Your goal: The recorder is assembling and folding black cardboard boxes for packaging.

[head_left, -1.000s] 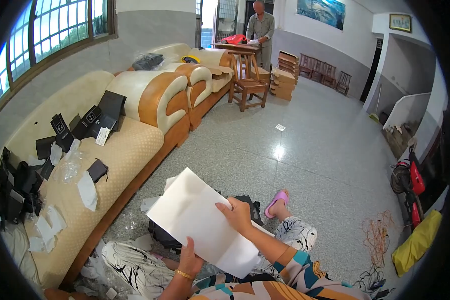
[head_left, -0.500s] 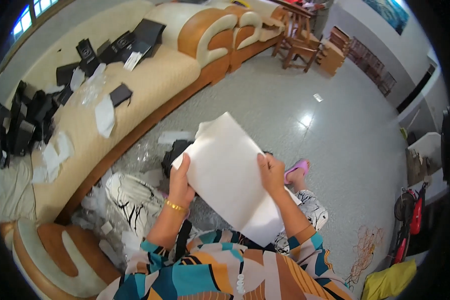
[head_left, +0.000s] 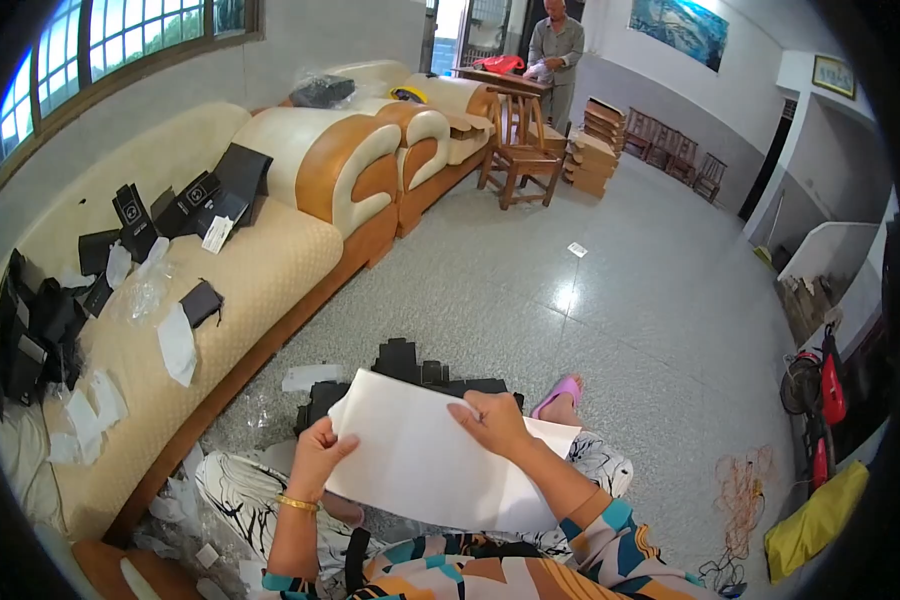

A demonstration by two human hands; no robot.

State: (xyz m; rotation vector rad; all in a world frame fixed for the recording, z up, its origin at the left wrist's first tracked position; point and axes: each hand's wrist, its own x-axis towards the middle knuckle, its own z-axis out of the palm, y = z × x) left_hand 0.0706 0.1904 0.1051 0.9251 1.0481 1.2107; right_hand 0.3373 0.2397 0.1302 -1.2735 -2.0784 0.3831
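Observation:
A stack of large white sheets of paper (head_left: pixel 415 455) lies over my lap, tilted, with one sheet's corner (head_left: pixel 558 434) sticking out past my right wrist. My left hand (head_left: pixel 320 455) pinches the left edge, thumb on top. On the far edge, towards the right, my right hand (head_left: pixel 495 422) grips with its thumb on top and its fingers curled. Just beyond the paper, black flat box pieces (head_left: pixel 400 360) lie on the floor, partly hidden by the sheets.
On the cream sofa (head_left: pixel 270 270) at left lie several black boxes (head_left: pixel 135 222), a black pouch (head_left: pixel 201 302) and white paper scraps (head_left: pixel 177 345). Farther off are a wooden chair (head_left: pixel 522 155), stacked cartons (head_left: pixel 592 160) and a standing person (head_left: pixel 560 50). Tangled cord (head_left: pixel 742 505) lies at right.
The view has tilted up, bringing the far person and window into sight. The sheets have tipped flatter, and my right hand has shifted from their right side onto the far edge.

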